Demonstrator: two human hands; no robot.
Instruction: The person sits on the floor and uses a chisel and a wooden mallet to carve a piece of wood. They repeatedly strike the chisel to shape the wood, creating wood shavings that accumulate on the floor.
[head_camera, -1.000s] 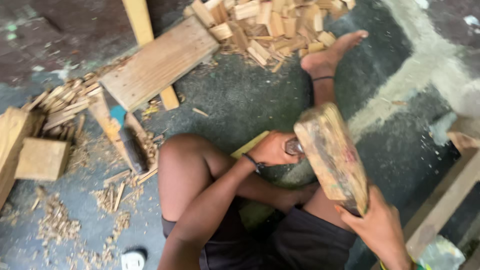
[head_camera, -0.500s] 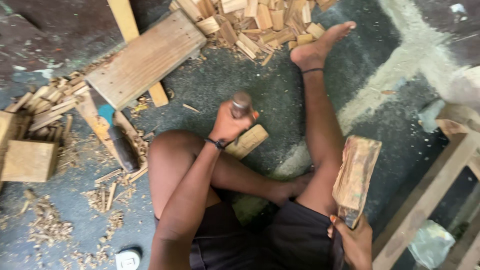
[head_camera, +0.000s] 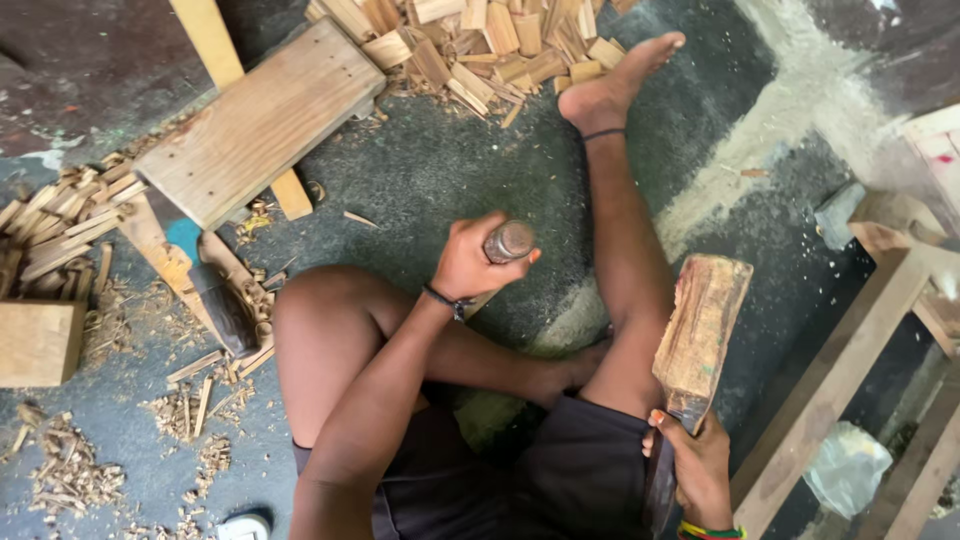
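Nearest, the right hand (head_camera: 697, 468) is closing tightly round the handle of one heavy wooden mallet (head_camera: 700, 335), whose block is standing up beside the right leg. Farther out, the left hand (head_camera: 470, 262) is wrapping its fingers round one chisel (head_camera: 508, 242), its round butt end showing above the fist, over the floor between the legs. Beyond, one wooden plank (head_camera: 258, 122) is lying flat, and one heap of wood offcuts (head_camera: 480, 45) is sitting by the foot.

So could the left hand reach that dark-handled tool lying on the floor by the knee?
Probably yes. The left hand is already closed around a chisel-like tool, so it would have to let go first. The dark-handled tool lies in the open beside the bent knee, with only wood shavings around it.
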